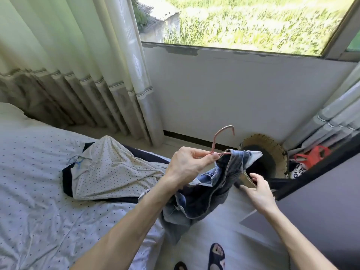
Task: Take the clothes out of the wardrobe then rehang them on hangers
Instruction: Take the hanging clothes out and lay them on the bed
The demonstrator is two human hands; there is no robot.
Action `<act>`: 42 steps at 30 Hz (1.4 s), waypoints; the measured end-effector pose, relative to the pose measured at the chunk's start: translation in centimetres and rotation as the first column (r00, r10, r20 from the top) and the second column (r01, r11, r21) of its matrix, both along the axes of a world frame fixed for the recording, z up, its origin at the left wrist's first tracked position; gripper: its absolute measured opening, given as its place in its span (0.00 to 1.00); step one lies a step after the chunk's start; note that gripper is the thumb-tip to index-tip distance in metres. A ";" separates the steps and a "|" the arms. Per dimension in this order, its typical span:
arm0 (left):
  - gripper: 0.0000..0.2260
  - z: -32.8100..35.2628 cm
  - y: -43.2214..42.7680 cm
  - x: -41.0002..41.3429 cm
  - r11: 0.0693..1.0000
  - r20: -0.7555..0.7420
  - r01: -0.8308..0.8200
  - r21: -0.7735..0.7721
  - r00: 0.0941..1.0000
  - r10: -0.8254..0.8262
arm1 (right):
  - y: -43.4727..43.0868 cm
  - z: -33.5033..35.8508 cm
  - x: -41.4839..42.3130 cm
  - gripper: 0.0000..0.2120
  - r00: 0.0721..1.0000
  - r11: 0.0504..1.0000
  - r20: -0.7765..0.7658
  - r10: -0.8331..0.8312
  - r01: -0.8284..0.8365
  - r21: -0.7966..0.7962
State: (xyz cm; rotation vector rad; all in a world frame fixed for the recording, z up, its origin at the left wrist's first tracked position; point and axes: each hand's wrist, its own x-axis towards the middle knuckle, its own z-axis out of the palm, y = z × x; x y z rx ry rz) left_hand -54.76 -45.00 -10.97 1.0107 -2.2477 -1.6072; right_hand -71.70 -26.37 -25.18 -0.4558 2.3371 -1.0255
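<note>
My left hand (188, 164) pinches the neck of a pink hanger (222, 136), hook upward, above the bed's edge. A pair of blue jeans (206, 191) hangs bunched over the hanger and droops toward the floor. To the right of the jeans, my right hand (259, 189) is held with relaxed, spread fingers; it holds nothing. A white dotted shirt (115, 172) with a blue hanger at its collar lies on the bed over a dark garment (67, 178).
The bed (39, 201) with its dotted sheet fills the left. A woven basket (272, 158) stands by the wall under the window. A dark wardrobe door edge (319, 172) runs along the right. Curtains (78, 75) hang behind the bed. My slippered feet (216, 254) are below.
</note>
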 end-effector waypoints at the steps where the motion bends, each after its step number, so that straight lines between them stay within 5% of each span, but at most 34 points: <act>1: 0.16 0.4 -0.3 -0.3 1.000 -0.021 -0.001 0.024 1.000 0.001 | -0.8 0.0 -0.9 0.34 0.998 0.999 0.042 0.050 -0.050 0.005; 9: 0.12 4.1 -4.4 0.7 0.975 -0.144 -0.196 0.103 0.967 0.210 | -10.0 0.3 -5.2 0.20 0.911 0.921 0.142 0.388 -0.376 -0.103; 16: 0.12 6.7 -11.7 7.1 0.855 -0.161 -0.516 0.050 0.841 0.517 | -19.7 2.1 -4.6 0.03 0.847 0.847 0.002 0.532 -0.532 0.002; 25: 0.16 5.7 -24.4 17.6 0.704 -0.208 -0.710 -0.033 0.693 0.690 | -34.2 3.3 4.1 0.07 0.771 0.773 -0.075 0.633 -0.634 0.013; 32: 0.12 -3.2 -39.2 26.3 0.608 -0.145 -0.794 0.012 0.600 0.787 | -45.2 -0.5 12.2 0.09 0.800 0.810 -0.126 0.586 -0.577 0.107; 36: 0.04 -10.9 -47.3 29.7 0.628 -0.012 -0.778 0.020 0.628 0.778 | -50.6 -3.4 16.0 0.09 0.770 0.783 -0.163 0.617 -0.580 0.224; 42: 0.11 -22.9 -53.3 33.7 0.641 0.256 -0.723 -0.258 0.588 0.767 | -57.3 -7.3 19.6 0.13 0.721 0.728 -0.184 0.668 -0.583 0.361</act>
